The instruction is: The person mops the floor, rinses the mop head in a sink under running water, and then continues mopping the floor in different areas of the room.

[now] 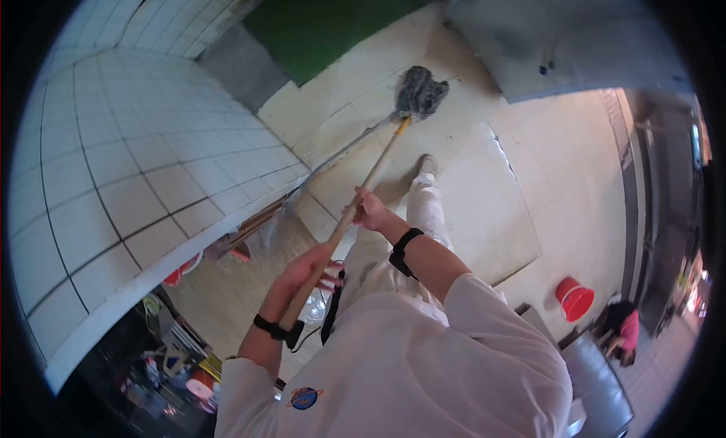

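Note:
A mop with a long wooden handle [384, 160] slants across the view, and its grey string head [421, 94] rests on the pale floor ahead of me. My right hand [369, 210] is closed round the middle of the handle. Nearer my body, my left hand [308, 266] holds the upper part, with its fingers curled loosely about the wood. The handle's top end runs along my left forearm. Both wrists wear black bands. One of my shoes [428, 164] stands on the floor a little short of the mop head.
A white tiled wall [144, 181] rises on the left. Green matting [325, 26] lies at the far end, and a large grey metal surface [575, 45] is at the upper right. A red bucket [575, 298] and a crouching person [622, 328] are at the lower right. Clutter [166, 370] fills the lower left.

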The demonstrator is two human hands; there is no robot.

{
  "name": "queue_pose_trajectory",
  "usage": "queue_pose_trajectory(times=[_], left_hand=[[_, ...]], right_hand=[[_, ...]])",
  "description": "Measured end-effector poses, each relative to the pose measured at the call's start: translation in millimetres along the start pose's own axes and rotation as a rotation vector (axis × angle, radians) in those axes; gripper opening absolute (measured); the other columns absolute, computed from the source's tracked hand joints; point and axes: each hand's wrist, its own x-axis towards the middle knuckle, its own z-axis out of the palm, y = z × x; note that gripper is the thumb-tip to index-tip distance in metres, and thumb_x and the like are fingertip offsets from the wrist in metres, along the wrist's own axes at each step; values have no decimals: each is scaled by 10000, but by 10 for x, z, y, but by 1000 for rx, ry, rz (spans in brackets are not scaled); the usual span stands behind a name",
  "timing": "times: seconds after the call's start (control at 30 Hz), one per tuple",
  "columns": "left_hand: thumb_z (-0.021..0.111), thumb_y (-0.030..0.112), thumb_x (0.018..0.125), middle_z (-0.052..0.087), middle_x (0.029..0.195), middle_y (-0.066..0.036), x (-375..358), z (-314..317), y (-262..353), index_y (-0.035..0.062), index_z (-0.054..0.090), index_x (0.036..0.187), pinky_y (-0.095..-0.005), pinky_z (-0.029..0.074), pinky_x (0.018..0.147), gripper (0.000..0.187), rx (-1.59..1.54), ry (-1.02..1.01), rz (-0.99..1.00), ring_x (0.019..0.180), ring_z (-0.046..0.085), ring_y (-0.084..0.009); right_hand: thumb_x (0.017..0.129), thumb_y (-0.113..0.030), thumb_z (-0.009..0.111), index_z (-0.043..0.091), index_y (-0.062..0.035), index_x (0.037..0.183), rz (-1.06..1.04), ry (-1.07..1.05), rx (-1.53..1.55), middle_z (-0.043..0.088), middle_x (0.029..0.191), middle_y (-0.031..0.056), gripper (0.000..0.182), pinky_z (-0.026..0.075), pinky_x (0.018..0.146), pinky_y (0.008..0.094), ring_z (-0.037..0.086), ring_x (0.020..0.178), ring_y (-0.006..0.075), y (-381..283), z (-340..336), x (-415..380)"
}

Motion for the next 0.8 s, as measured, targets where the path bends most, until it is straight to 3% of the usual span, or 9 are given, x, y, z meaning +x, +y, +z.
queue_pose_trajectory(times=[0.07, 0.1, 0.17, 0.3, 0.43, 0.57, 0.63, 0.7, 0.8], left_hand=[[617, 238, 842, 579, 805, -74, -251, -49, -161, 56, 472, 1100, -289, 494, 445, 347, 437, 171, -109, 529, 579, -167], [617, 238, 842, 579, 805, -74, -291, -87, -264, 56, 472, 1100, -289, 494, 445, 347, 400, 188, -107, 529, 579, -167], [602, 245, 855, 520, 687, -33, -356, -166, -481, 44, 491, 1080, -278, 452, 412, 322, 647, 275, -58, 484, 515, -118], [593, 209, 853, 478, 611, -7, -456, -63, -811, 31, 505, 1165, -243, 390, 384, 370, 442, 281, 27, 437, 447, -84], [586, 188, 854, 479, 605, 2, -645, -29, -1122, 38, 490, 1212, -235, 381, 386, 400, 255, 271, 7, 434, 444, -78], [584, 171, 858, 476, 608, 15, -760, -123, -1355, 45, 498, 1198, -233, 371, 380, 373, 136, 347, 91, 434, 441, -72], [585, 169, 861, 475, 610, 17, -779, -173, -1483, 46, 500, 1192, -233, 368, 378, 363, 98, 367, 117, 436, 441, -71], [585, 171, 867, 481, 620, 19, -825, -233, -1670, 49, 493, 1199, -235, 369, 379, 366, -62, 338, 64, 446, 445, -70], [569, 176, 881, 471, 622, 29, -961, -250, -1891, 58, 487, 1189, -228, 364, 379, 340, -24, 464, -3, 451, 434, -55]], right_hand=[[869, -390, 493, 403, -51, 879, 33, 91, 172, 481, 730, 102, 351, 479, 561, 437, 529, 595, 280, 53, 59, 210], [872, -380, 488, 396, -65, 799, 42, 200, 365, 459, 663, 87, 337, 456, 493, 411, 507, 530, 258, 84, 30, 329], [893, -320, 474, 417, -90, 767, -37, 206, 299, 400, 584, 44, 268, 401, 424, 323, 451, 464, 197, 63, -126, 438], [904, -298, 473, 432, -110, 775, -106, 410, 106, 386, 559, 26, 232, 385, 400, 312, 412, 431, 160, 9, -195, 539], [905, -313, 466, 438, -69, 870, -161, 402, -140, 393, 553, 62, 248, 407, 396, 346, 453, 429, 209, 191, -11, 374], [918, -170, 420, 474, -52, 882, -134, 375, -361, 494, 582, 108, 135, 419, 378, 362, 516, 435, 227, 379, 329, 425], [929, -277, 436, 452, -68, 856, -211, 117, -814, 496, 623, 91, 222, 460, 412, 405, 550, 511, 241, 629, 129, 769], [925, -228, 435, 468, -67, 876, -133, -160, -874, 530, 635, 122, 171, 501, 443, 442, 581, 531, 258, 1059, -384, 1341], [903, -173, 455, 520, -65, 898, 87, 107, -959, 530, 599, 142, 127, 536, 499, 461, 606, 540, 280, 1413, 81, 1032]])
